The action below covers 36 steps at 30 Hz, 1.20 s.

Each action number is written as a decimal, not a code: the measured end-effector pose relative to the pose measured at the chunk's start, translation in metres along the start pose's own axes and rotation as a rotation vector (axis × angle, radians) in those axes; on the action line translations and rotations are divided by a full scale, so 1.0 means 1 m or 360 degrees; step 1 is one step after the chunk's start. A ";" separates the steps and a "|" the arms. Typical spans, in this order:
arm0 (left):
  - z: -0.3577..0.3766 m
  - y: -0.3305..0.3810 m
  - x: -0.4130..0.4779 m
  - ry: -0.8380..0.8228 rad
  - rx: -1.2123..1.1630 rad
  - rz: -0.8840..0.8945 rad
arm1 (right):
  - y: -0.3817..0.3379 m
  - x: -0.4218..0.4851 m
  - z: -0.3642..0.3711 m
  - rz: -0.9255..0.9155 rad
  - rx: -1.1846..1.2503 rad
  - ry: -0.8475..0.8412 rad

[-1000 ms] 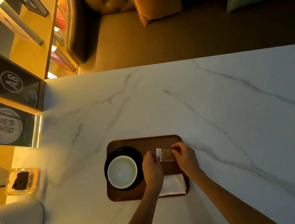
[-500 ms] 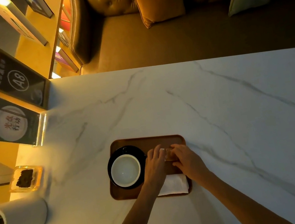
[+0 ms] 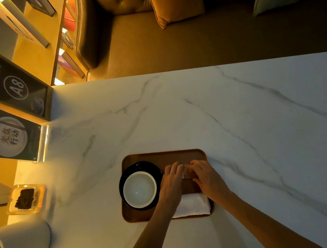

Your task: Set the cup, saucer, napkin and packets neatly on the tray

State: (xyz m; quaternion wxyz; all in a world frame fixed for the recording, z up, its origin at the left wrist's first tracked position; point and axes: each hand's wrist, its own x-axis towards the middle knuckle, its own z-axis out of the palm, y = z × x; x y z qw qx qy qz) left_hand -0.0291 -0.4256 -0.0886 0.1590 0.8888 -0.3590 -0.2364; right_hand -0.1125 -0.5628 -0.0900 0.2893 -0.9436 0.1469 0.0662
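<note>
Packets [image 3: 186, 170] pressed between both hands at the centre of the frame, on a brown tray [image 3: 163, 155].
Left hand [image 3: 171, 182] and right hand [image 3: 206, 177] pinch them; white cup [image 3: 139, 189] on black saucer [image 3: 123, 174] at left, folded napkin [image 3: 191, 206] below, on the marble table [image 3: 245, 120].

I look down on a brown tray [image 3: 159, 154] on a white marble table [image 3: 245, 122]. On its left a white cup [image 3: 139, 189] sits in a black saucer [image 3: 150, 166]; a folded white napkin [image 3: 192, 206] lies at its near right. My left hand [image 3: 171, 180] and right hand [image 3: 205, 176] press a small packet [image 3: 186, 171] flat between them on the tray.
</note>
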 end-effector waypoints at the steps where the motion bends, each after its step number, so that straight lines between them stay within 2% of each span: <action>1: 0.000 0.000 0.000 0.0004 -0.0003 0.0004 | 0.000 0.000 0.000 0.0004 0.0023 0.0001; 22: 0.003 0.002 -0.002 -0.0014 0.0014 -0.0053 | 0.001 -0.002 0.004 0.0120 0.0148 0.0042; 31: -0.010 0.013 -0.013 -0.0095 -0.0143 -0.0144 | -0.011 -0.007 -0.009 0.0209 0.0154 -0.0144; 36: -0.025 0.024 -0.034 -0.0019 -0.0203 -0.0192 | -0.018 -0.026 -0.027 0.0237 0.0257 0.0035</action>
